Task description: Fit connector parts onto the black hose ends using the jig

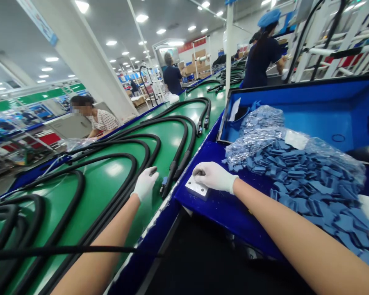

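My left hand point(146, 182), in a white glove with dark fingertips, hovers over the green conveyor belt with its fingers loosely bent and nothing visible in them. Just right of it lie the ends of black hoses point(172, 172), one with a small blue piece at its metal tip. My right hand point(215, 176), gloved too, is closed over a silver metal block point(197, 187) with holes in its top. Whatever its fingertips pinch there is hidden. The block rests on a dark blue ledge beside the belt.
Many blue foam-like pieces point(313, 176) spill from a clear plastic bag point(258, 127) at a blue bin point(335, 119). Long black hoses point(126, 157) loop along the belt. A white post point(229, 49) rises at its edge. Several people are farther off.
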Demonstrator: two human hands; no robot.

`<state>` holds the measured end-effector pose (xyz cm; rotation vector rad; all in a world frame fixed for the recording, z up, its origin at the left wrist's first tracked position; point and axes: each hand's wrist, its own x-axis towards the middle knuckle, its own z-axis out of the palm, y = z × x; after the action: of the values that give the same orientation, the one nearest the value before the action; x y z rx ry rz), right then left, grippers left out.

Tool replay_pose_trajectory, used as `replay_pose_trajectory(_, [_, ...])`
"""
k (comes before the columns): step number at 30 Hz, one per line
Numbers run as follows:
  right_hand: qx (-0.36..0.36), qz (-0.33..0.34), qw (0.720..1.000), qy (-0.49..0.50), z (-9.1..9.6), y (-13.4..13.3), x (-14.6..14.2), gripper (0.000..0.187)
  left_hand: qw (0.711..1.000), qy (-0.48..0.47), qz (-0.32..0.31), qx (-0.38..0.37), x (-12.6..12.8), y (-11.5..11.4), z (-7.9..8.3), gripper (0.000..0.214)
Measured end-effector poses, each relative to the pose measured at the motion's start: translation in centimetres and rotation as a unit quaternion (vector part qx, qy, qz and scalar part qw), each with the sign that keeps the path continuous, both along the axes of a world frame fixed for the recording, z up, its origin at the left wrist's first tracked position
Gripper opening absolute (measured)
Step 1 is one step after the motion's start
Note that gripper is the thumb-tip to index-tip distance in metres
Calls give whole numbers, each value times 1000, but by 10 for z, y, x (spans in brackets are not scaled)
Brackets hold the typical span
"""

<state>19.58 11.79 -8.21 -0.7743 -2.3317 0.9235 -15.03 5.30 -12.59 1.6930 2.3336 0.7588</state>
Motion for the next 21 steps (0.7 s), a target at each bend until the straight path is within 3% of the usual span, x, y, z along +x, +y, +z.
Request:
replay_pose_trajectory(3, [-2,2,1000,-4,-1,-1,0,17,993,80,90,-5,-33,-72,-1,63])
replay_pose_trajectory(8, [2,0,1000,-16,-3,-5,0,15,959,190,191,-84,-74,-197,-1,75])
replay_pose_trajectory(12, [25,-7,999,-29,-4,-6,0,15,924,216,239,-205,-91,-262,3,95])
replay_pose_trajectory(14, [29,-12,999,-43,-5,-7,-2,17,929,172,236,-226,-90,-270,4,96])
replay_pose_trajectory(16, [30,-19,998,-61,-6,-8,-3,17,933,158,243,-215,-82,-260,2,96])
replay_pose_trajectory(21, [60,-43,994,-76,-9,-15,-5,16,944,130,233,-196,-61,-181,4,99])
